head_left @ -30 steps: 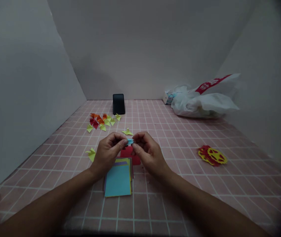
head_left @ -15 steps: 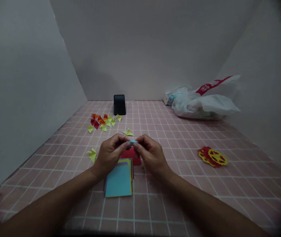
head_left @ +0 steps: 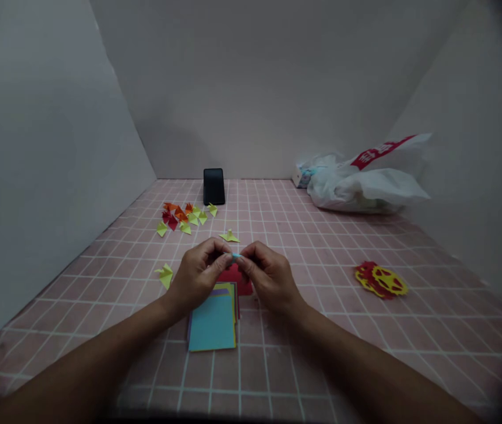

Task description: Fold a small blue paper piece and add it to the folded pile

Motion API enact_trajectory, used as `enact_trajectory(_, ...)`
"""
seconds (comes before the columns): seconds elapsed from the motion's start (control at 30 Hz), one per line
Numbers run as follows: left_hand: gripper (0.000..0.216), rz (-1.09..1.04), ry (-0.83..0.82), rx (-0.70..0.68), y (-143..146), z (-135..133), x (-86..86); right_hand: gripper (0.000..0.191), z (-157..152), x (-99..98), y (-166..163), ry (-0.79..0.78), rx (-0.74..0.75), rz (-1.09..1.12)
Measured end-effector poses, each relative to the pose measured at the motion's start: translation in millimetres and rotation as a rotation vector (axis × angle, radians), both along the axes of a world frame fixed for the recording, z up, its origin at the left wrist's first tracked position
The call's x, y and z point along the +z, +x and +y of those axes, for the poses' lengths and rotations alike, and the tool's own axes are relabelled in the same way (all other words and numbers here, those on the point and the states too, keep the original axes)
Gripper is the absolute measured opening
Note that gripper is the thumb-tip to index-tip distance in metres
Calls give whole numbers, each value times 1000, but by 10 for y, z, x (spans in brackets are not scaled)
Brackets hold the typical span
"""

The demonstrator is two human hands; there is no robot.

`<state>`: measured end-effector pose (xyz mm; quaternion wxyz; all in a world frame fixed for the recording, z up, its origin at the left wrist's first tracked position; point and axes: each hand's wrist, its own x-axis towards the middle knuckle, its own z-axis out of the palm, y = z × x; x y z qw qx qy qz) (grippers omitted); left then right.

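Observation:
Between the fingertips of both hands is a small folded piece of blue paper (head_left: 235, 257), mostly covered by the fingers. My left hand (head_left: 201, 266) pinches its left end, and my right hand (head_left: 272, 275) pinches the right end. Below the hands lies a stack of coloured paper squares (head_left: 210, 323), light blue on top. A red paper (head_left: 242, 284) shows partly behind the stack, under the fingers. Just beyond the hands sits a yellow folded paper piece (head_left: 229, 237). Another yellow folded paper bird (head_left: 165, 275) lies left of my left hand.
Several orange, red and yellow folded paper birds (head_left: 182, 217) are grouped at the back left. Behind them a black phone (head_left: 213, 187) leans upright. A white plastic bag (head_left: 356, 188) lies at the back right. Red and yellow gear-like cutouts (head_left: 383, 281) are on the right.
The blue paper has turned and less of it shows between the fingers. Both hands stay in nearly the same place, with the fingertips shifted slightly.

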<state>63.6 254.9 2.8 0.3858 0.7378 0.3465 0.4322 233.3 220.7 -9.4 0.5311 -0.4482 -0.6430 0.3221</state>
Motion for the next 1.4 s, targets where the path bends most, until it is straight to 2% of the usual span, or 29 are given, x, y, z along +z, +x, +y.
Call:
enact_trajectory(0.17, 8, 0, -20, 14, 24, -4, -14, 10, 26, -26, -1, -44, 35, 63)
enact_trajectory(0.43, 6, 37, -2, 9, 31, -5, -27, 15, 61, -8, -2, -161, 95, 170)
enact_trajectory(0.73, 20, -95, 12, 1, 25, 2, -130, 20, 68, -25, 4, -131, 117, 38)
enact_trajectory(0.9, 20, -136, -83, -8, 26, -9, -117, 20, 25, 12, -7, -101, 97, -3)
enact_trajectory(1.0, 15, -90, -124, -36, 31, -5, -80, 22, 11, 19, -4, -68, 36, 25)
enact_trajectory(1.13, 23, 6, -112, -26, 34, 6, -21, 23, 37, 13, 16, -77, 40, 18)
enact_trajectory(1.3, 22, 204, 39, -94, 35, 1, 37, 25, 64, 43, 48, -103, 100, 6)
enact_trajectory(1.4, 23, 242, 47, -138, 41, -13, 39, 28, 61, 68, 66, -100, 111, -35)
